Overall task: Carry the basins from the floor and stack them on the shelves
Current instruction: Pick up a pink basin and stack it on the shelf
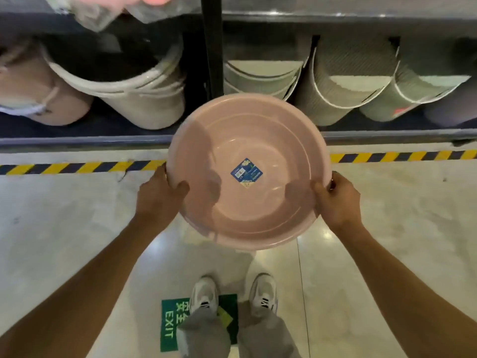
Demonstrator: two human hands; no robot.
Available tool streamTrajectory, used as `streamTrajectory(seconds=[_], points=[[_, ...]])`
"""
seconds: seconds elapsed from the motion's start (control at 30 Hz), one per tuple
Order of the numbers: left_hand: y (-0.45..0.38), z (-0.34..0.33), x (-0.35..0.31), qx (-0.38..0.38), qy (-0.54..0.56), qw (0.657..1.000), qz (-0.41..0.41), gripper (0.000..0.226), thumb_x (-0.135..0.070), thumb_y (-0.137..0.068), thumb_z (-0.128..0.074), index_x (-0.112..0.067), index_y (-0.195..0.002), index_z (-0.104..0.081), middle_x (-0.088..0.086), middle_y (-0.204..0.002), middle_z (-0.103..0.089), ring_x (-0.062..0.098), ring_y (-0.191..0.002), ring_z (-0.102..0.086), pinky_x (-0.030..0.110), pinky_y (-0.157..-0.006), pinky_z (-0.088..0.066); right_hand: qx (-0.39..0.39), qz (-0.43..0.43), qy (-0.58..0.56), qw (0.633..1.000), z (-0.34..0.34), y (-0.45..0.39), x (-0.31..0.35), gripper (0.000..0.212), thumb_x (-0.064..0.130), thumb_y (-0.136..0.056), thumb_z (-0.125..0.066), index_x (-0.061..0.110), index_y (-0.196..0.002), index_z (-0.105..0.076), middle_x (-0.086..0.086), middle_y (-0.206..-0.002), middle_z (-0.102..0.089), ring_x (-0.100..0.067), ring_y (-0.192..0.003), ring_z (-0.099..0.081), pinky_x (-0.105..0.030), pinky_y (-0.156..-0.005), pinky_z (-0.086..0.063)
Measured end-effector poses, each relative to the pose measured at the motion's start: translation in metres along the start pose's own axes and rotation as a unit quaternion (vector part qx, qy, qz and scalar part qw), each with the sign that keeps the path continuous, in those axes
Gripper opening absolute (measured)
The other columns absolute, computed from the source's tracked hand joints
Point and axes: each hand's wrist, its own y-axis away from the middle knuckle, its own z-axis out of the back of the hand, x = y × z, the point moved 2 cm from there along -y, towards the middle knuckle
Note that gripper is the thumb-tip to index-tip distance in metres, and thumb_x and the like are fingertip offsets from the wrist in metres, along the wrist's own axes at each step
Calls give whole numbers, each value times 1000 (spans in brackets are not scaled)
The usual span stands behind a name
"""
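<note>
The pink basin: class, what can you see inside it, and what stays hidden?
Inside the pink basin lies only a blue label on its bottom, plus shadows. Its underside and the floor directly beneath are covered from view.

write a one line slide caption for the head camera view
Both hands, left and right, hold a round pink plastic basin by its rim before a low shelf of pale buckets.

Pink basin [247,140] showing a blue sticker [246,171], yellow-and-black striped floor tape [77,167] running behind, green exit sign [169,324] sitting under white sneakers [205,291]
</note>
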Motion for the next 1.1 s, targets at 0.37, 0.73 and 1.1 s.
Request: streamTrajectory(seconds=[0.37,0.73,1.1], points=[[-95,-179,119,5,-19,999,40,33,-35,-92,-61,-7,-108,-54,18,-109,-69,40,-90,-60,42,-76,-46,42,2,50,998,-172,-80,-128,23,28,-94,-58,6,-86,-58,1,-65,-52,-22,-61,-49,-30,-52,-32],[-120,-245,156,21,-17,1000,14,33,-32,-91,-66,-15,-107,-42,15,-112,-68,37,-88,-62,45,-76,-55,38,-36,49,997,-230,-96,-194,25,23,-92,-61,13,-78,-43,0,-65,-49,-11,-60,-48,-23,-49,-31],[-127,-267,166,-2,-61,998,-9,40,-27,-91,-63,-2,-118,-47,20,-113,-58,44,-94,-58,52,-77,-50,9,-43,85,995,-251,-95,-210,19,25,-88,-60,8,-89,-51,-18,-100,-57,-14,-77,-31,-33,-69,-37]])
